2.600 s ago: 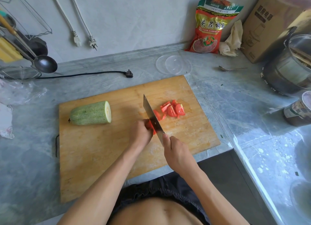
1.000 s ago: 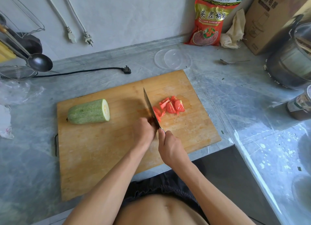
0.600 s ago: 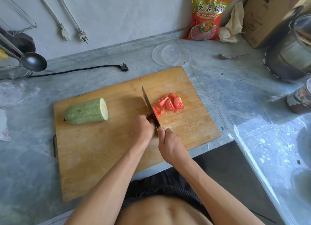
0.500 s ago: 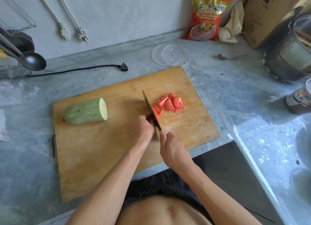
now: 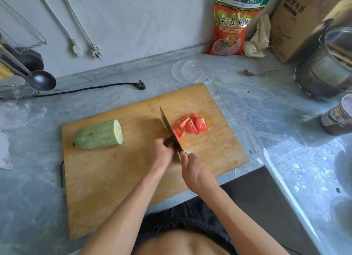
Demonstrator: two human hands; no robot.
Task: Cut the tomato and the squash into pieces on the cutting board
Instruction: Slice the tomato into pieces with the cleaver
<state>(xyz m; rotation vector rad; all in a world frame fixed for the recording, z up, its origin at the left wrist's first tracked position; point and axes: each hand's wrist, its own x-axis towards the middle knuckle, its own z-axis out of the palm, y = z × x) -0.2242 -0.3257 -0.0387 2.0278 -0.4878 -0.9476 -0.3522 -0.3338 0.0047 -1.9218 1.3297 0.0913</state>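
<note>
Steel and red meet at the middle of the scene: my right hand (image 5: 196,171) is wrapped around the handle of a cleaver (image 5: 168,125), its blade standing on edge against the wooden cutting board (image 5: 114,178). My left hand (image 5: 162,151) is curled just beside the blade, fingers bent down over the last bit of tomato; that remnant is almost hidden under my knuckles, so I cannot say how much is left. The two hands sit close together, nearly touching.

Compared with a couple of seconds ago, the uncut piece under my left hand has shrunk from a clear red chunk to barely a sliver, and fresh slices now lean against the far side of the blade. I judge the tomato nearly finished, with one or two cuts remaining.

To the right of the blade lies a small heap of tomato pieces (image 5: 192,124), wet and red, with juice staining the wood around them.

Well to the left on the same board lies the squash (image 5: 98,134), pale green, one end already cut flat, otherwise whole and untouched. It is the next job.

Beyond the board, on the grey counter, sits a clear plastic lid (image 5: 191,71).
</note>
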